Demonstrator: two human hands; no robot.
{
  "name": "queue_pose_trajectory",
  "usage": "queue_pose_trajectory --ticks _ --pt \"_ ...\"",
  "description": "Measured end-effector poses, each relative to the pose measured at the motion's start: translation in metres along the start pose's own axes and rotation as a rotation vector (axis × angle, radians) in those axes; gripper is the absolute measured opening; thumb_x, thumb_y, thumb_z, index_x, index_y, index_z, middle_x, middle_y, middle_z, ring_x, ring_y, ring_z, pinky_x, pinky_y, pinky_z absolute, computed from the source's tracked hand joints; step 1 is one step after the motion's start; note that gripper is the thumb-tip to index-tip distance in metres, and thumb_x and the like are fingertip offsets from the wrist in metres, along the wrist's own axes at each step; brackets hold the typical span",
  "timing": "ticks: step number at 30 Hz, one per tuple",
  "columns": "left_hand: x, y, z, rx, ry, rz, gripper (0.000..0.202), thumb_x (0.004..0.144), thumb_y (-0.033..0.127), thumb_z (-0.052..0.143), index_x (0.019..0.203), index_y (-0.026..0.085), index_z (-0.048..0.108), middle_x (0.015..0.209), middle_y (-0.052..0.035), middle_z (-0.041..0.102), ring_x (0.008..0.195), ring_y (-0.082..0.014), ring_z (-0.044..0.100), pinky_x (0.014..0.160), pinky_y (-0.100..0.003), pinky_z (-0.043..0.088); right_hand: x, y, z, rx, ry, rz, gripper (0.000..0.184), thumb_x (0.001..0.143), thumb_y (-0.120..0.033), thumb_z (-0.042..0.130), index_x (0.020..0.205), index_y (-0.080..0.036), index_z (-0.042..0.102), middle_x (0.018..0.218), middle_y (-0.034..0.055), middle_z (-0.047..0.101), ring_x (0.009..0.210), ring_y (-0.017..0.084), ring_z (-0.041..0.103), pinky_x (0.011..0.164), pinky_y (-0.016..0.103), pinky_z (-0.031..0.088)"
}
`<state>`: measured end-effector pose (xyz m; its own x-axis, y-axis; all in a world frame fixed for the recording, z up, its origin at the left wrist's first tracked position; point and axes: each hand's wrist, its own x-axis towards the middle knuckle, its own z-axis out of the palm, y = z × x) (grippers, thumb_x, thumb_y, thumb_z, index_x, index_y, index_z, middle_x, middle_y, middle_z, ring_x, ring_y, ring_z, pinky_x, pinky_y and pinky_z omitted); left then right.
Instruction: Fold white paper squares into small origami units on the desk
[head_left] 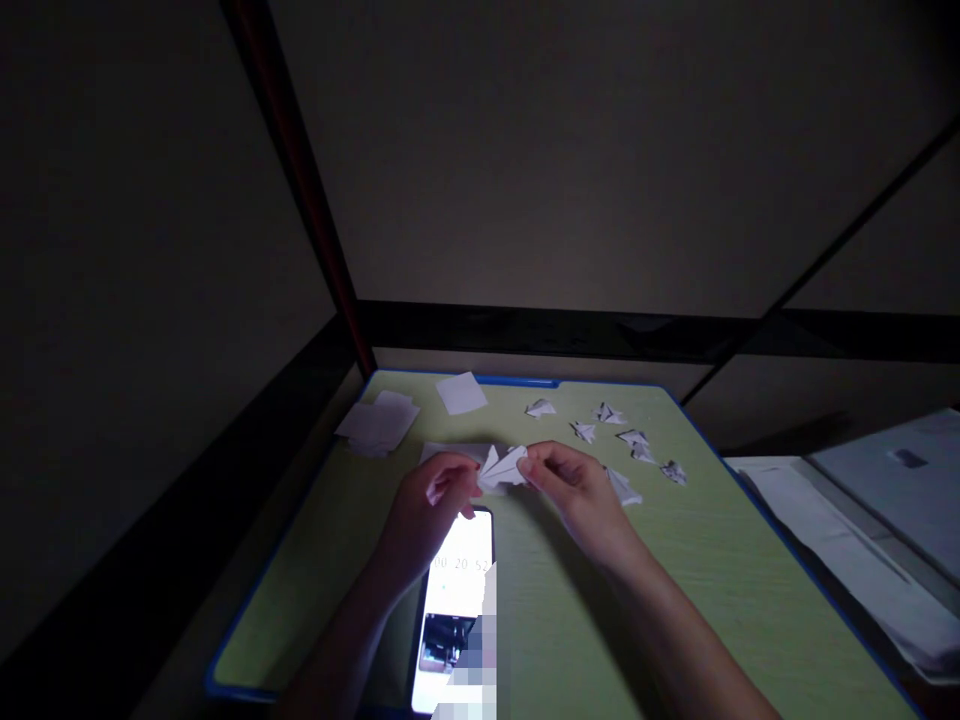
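A small white folded paper piece [504, 468] with pointed flaps is held above the table between both hands. My right hand [577, 490] pinches its right end between thumb and fingers. At the left end, my left hand [439, 490] is closed with its fingertips on the paper. Behind the left hand lies a flat paper sheet [442, 450], partly covered. Another folded paper [622, 487] rests just past the right hand, which hides part of it. Below the left hand a phone [457, 540] lies with its screen lit, showing a timer.
Several small folded paper pieces [583, 431] are scattered on the green, blue-edged table [750, 590] at the back right. Loose paper sheets [382, 422] lie at the left edge, and a square sheet [461, 393] at the back. Beside the table is a grey laptop-like object [900, 480].
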<state>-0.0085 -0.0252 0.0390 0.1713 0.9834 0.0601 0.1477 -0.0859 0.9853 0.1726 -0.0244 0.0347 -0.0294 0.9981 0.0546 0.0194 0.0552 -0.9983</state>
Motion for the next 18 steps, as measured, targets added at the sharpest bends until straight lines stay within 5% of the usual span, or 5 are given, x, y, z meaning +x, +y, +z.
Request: queue_pose_trajectory --ticks 10,18 --pt "0.04 -0.002 -0.003 0.115 -0.014 0.117 0.02 0.077 0.034 0.059 0.072 0.015 0.063 0.054 0.0019 0.058 0.05 -0.011 0.053 0.051 -0.022 0.042 0.023 0.012 0.014 -0.013 -0.001 -0.03 0.039 0.077 -0.056 0.063 0.071 -0.018 0.056 0.064 -0.001 0.052 0.059 0.012 0.043 0.056 0.027 0.033" --pt "0.049 -0.022 -0.005 0.106 -0.007 0.164 0.028 0.08 0.039 0.054 0.064 0.016 0.058 0.055 0.0007 0.057 0.051 -0.0107 0.05 0.051 -0.022 0.038 0.034 0.022 0.019 -0.106 0.034 -0.044 0.035 0.079 -0.053 0.06 0.071 -0.019 0.052 0.064 -0.0015 0.05 0.059 0.013 0.043 0.056 0.028 0.032"
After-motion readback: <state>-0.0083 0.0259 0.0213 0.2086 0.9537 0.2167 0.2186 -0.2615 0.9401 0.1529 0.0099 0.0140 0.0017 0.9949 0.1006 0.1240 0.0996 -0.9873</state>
